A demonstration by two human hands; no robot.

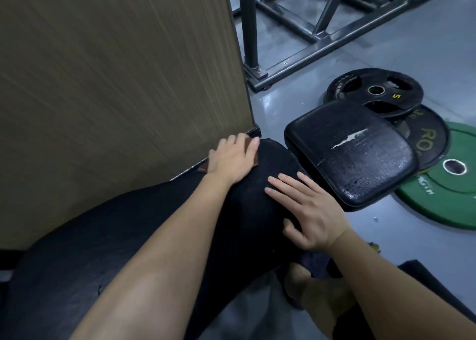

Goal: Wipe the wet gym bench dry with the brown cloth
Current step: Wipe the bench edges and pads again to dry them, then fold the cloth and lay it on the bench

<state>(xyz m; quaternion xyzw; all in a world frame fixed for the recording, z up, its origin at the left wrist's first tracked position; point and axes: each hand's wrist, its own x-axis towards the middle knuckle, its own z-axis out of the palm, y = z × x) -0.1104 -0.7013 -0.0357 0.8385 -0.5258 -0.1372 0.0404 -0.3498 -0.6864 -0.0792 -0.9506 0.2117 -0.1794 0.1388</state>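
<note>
The black gym bench point(123, 231) runs from the lower left up to the middle of the view. At its far end my left hand point(231, 159) lies palm down on the brown cloth point(202, 168) and presses it onto the pad. Only small bits of the cloth show at the wrist and by the thumb. My right hand point(306, 211) rests flat on the bench's right side, nearer to me, with its fingers spread and holding nothing.
A loose black pad point(353, 157) with a torn cover and water drops lies right of the bench, on black weight plates point(373, 90) and a green plate point(450, 193). A brown wooden panel point(116, 82) stands close on the left. A steel rack frame point(309, 43) stands behind.
</note>
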